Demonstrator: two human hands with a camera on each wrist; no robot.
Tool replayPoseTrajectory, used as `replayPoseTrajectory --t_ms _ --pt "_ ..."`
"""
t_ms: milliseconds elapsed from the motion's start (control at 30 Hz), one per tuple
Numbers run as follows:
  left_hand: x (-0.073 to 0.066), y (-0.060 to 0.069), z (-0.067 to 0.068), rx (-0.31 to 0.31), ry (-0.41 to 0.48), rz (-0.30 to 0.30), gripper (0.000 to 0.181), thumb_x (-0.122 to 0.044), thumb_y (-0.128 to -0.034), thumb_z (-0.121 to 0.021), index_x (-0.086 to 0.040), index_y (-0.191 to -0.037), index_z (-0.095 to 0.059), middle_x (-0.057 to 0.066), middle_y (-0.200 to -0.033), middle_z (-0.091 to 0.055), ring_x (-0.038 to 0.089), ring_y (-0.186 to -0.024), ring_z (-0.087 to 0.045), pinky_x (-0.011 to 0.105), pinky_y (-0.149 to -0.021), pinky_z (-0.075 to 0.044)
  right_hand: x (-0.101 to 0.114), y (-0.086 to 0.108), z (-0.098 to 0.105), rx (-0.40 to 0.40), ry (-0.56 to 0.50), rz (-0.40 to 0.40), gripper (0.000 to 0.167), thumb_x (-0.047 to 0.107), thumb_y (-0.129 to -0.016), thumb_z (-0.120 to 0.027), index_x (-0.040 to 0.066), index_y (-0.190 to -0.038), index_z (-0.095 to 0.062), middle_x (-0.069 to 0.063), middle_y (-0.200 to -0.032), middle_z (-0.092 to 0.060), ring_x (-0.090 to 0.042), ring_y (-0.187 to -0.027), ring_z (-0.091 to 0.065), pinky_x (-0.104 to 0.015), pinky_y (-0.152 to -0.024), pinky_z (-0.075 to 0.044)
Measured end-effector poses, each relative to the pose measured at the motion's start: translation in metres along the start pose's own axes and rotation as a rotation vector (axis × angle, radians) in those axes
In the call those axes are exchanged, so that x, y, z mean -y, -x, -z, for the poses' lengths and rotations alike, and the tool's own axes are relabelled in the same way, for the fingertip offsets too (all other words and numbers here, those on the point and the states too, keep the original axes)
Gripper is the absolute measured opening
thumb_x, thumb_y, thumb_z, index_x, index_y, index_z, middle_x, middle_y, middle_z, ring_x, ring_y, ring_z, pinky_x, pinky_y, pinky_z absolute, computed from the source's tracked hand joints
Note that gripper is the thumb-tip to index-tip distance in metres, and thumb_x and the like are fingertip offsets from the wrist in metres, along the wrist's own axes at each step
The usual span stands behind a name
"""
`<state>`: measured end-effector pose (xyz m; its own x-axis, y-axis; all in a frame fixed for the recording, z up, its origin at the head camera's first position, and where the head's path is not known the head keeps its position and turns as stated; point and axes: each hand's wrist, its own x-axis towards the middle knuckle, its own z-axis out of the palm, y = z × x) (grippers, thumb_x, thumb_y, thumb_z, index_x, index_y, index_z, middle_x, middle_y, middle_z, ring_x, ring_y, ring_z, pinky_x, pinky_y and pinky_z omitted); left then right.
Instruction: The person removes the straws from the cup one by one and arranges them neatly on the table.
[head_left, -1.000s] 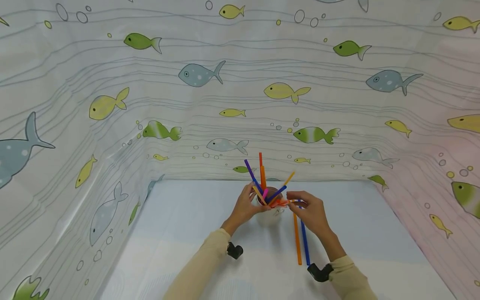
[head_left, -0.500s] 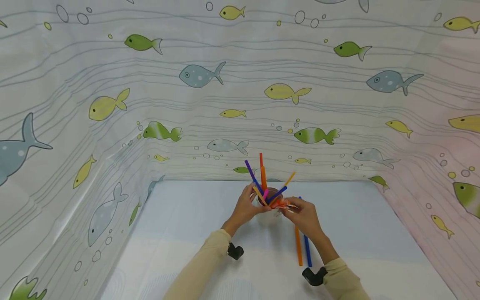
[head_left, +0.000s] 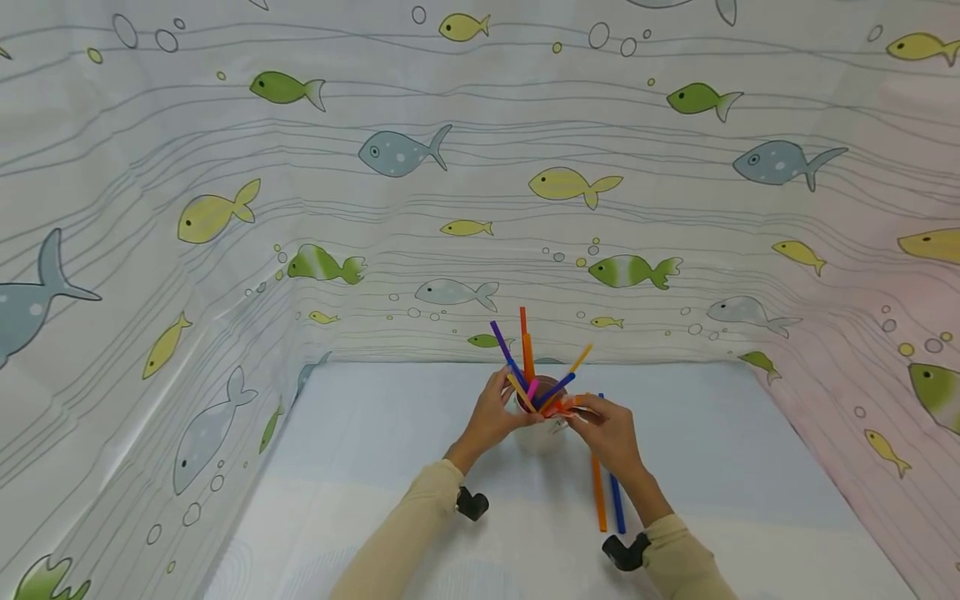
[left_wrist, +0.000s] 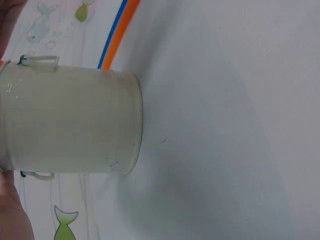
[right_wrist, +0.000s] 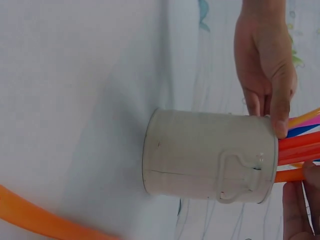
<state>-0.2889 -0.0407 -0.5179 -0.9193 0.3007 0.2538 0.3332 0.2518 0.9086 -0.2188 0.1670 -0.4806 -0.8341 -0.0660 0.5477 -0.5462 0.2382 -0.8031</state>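
A whitish metal can [head_left: 542,437] with small side handles stands upright, several coloured straw-like sticks [right_wrist: 299,147] poking out of its mouth in purple, blue, red, orange, yellow and pink. My left hand [head_left: 489,418] grips the can at its rim, with the thumb [right_wrist: 281,107] over the near edge and the fingers round the far side. At the right of the mouth, my right hand [head_left: 611,433] pinches an orange stick [right_wrist: 290,175] between thumb and fingers. The end of that stick inside the can is hidden.
An orange stick [head_left: 599,500] and a blue stick [head_left: 617,507] lie side by side on the pale table [head_left: 360,433], partly under my right hand. Fish-printed cloth walls [head_left: 480,258] close off the back and both sides. Black camera mounts [head_left: 626,553] sit at the wrists.
My right hand has moved left, in against the can's mouth, and its fingers have drawn closer together. My left hand and the can have stayed in place.
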Motion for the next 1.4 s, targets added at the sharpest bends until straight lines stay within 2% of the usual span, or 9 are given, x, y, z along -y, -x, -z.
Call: replayPoseTrajectory --t_ms 233,367,633,867,1000,1133,1233,1300,1400 --pt "0.006 -0.002 -0.003 0.002 0.01 0.009 0.092 -0.036 -0.0735 -0.084 -0.018 -0.149 -0.034 0.005 -0.141 -0.041 0.024 -0.136 -0.041 0.036 -0.109 -0.037 0.005 -0.006 0.006 -0.035 -0.009 0.088 0.02 -0.019 -0.078 -0.07 -0.01 -0.096 -0.07 -0.021 -0.096 -0.069 -0.017 -0.093 -0.068 -0.032 -0.081 -0.057" --pt "0.006 -0.001 -0.003 0.005 0.018 0.007 0.091 -0.037 -0.0734 -0.084 -0.018 -0.148 -0.035 0.005 -0.141 -0.041 0.024 -0.136 -0.04 0.036 -0.109 -0.036 0.018 -0.015 0.013 -0.046 -0.007 0.151 0.018 -0.019 -0.079 -0.069 -0.011 -0.096 -0.069 -0.024 -0.097 -0.068 -0.026 -0.092 -0.068 -0.032 -0.081 -0.057" --pt "0.005 -0.002 -0.002 0.014 0.041 -0.009 0.09 -0.033 -0.0737 -0.085 -0.015 -0.147 -0.036 0.006 -0.143 -0.039 0.024 -0.136 -0.04 0.034 -0.109 -0.036 0.049 -0.033 0.031 -0.087 -0.007 0.234 0.025 -0.023 -0.077 -0.068 -0.014 -0.1 -0.067 -0.028 -0.1 -0.066 -0.033 -0.096 -0.066 -0.031 -0.083 -0.056" --pt "0.005 -0.003 -0.001 0.01 0.014 -0.004 0.09 -0.033 -0.0739 -0.084 -0.015 -0.148 -0.035 0.006 -0.143 -0.039 0.024 -0.137 -0.04 0.035 -0.108 -0.037 0.067 -0.047 0.051 -0.158 0.011 0.324 0.03 -0.028 -0.075 -0.066 -0.015 -0.102 -0.067 -0.029 -0.1 -0.066 -0.023 -0.096 -0.067 -0.028 -0.084 -0.055" --pt "0.002 -0.001 -0.001 0.012 0.021 0.01 0.091 -0.024 -0.075 -0.084 -0.014 -0.149 -0.032 0.01 -0.145 -0.037 0.025 -0.138 -0.037 0.038 -0.109 -0.037 0.07 -0.049 0.06 -0.201 0.05 0.314 0.028 -0.025 -0.076 -0.066 -0.015 -0.102 -0.067 -0.028 -0.098 -0.066 -0.018 -0.094 -0.067 -0.025 -0.083 -0.056" --pt "-0.019 0.007 0.004 0.02 0.024 0.013 0.09 -0.02 -0.0774 -0.083 -0.007 -0.15 -0.03 0.016 -0.144 -0.037 0.032 -0.137 -0.039 0.042 -0.108 -0.036 0.065 -0.046 0.065 -0.236 0.136 0.249 0.025 -0.02 -0.078 -0.069 -0.016 -0.103 -0.067 -0.026 -0.096 -0.066 -0.014 -0.091 -0.067 -0.022 -0.081 -0.056" --pt "-0.034 0.011 0.009 0.023 0.008 0.008 0.089 -0.02 -0.0782 -0.083 -0.003 -0.148 -0.031 0.017 -0.142 -0.039 0.034 -0.135 -0.041 0.041 -0.107 -0.037 0.05 -0.042 0.067 -0.262 0.208 0.179 0.024 -0.016 -0.081 -0.07 -0.015 -0.105 -0.067 -0.025 -0.096 -0.067 -0.01 -0.089 -0.066 -0.018 -0.079 -0.055" --pt "-0.035 0.011 0.009 0.026 0.006 0.011 0.088 -0.019 -0.0788 -0.082 -0.004 -0.148 -0.031 0.016 -0.142 -0.039 0.033 -0.134 -0.042 0.04 -0.107 -0.038 0.034 -0.039 0.069 -0.28 0.246 0.136 0.024 -0.011 -0.082 -0.071 -0.013 -0.106 -0.068 -0.022 -0.096 -0.068 -0.006 -0.088 -0.065 -0.014 -0.077 -0.054" --pt "-0.021 0.007 0.004 0.02 0.001 0.022 0.089 -0.018 -0.0785 -0.082 -0.009 -0.15 -0.03 0.014 -0.143 -0.038 0.031 -0.136 -0.04 0.039 -0.108 -0.037 0.01 -0.035 0.073 -0.293 0.273 0.082 0.025 -0.005 -0.084 -0.073 -0.008 -0.108 -0.07 -0.019 -0.097 -0.069 0.0 -0.087 -0.063 -0.01 -0.075 -0.052"
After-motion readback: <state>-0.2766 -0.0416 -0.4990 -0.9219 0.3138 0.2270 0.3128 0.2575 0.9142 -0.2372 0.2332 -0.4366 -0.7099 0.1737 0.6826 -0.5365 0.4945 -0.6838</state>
